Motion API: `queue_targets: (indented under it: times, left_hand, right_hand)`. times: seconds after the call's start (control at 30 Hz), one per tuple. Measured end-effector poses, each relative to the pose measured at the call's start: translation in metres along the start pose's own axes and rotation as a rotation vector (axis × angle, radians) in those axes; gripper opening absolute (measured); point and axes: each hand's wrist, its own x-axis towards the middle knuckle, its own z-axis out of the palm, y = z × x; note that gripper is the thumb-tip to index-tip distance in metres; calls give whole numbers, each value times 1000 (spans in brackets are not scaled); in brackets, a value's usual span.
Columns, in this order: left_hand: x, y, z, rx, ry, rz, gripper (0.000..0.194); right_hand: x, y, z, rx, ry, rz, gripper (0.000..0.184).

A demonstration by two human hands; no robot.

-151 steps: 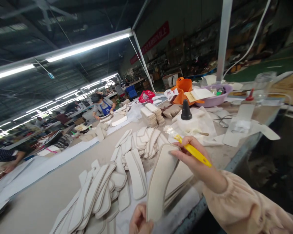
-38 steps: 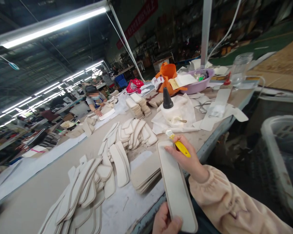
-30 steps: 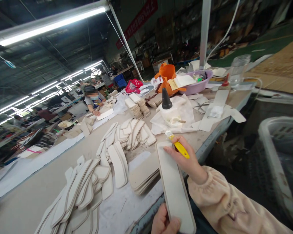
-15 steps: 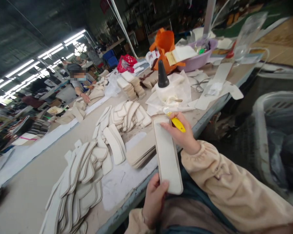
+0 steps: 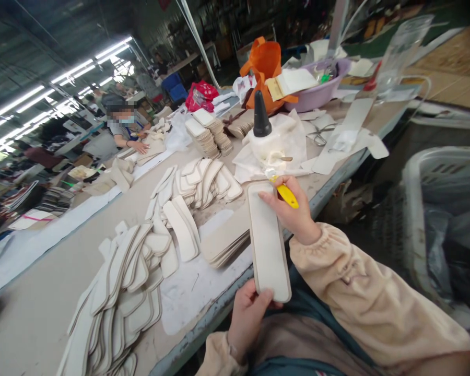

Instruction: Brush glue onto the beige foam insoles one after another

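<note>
I hold a long off-white padded strip (image 5: 267, 240) lengthwise over the table's front edge. My left hand (image 5: 247, 318) pinches its near end from below. My right hand (image 5: 290, 211) rests fingers on its far end while gripping a yellow-handled brush (image 5: 282, 191), bristles pointing away toward the glue bottle. A flat stack of similar strips (image 5: 223, 241) lies on the table just left of the held one.
Overlapping rows of finished strips (image 5: 121, 282) spread across the long table (image 5: 43, 308). A black-capped glue bottle (image 5: 261, 130) stands on white cloth, with scissors (image 5: 318, 137), a purple basin (image 5: 317, 94) and an orange bag (image 5: 266, 65) beyond. A grey basket (image 5: 442, 219) sits at right. Another person (image 5: 125, 130) works far left.
The view tilted down, showing my lap and left wrist. The strip stays held in both hands, turned from slanted earlier to straight lengthwise; the brush stays in my right hand.
</note>
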Motion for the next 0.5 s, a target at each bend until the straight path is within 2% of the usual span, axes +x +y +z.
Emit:
queue_targets:
  times: [0.5]
  left_hand:
    - [-1, 4, -8, 126, 57, -16, 37]
  right_hand:
    - [-1, 3, 1, -37, 12, 22, 33]
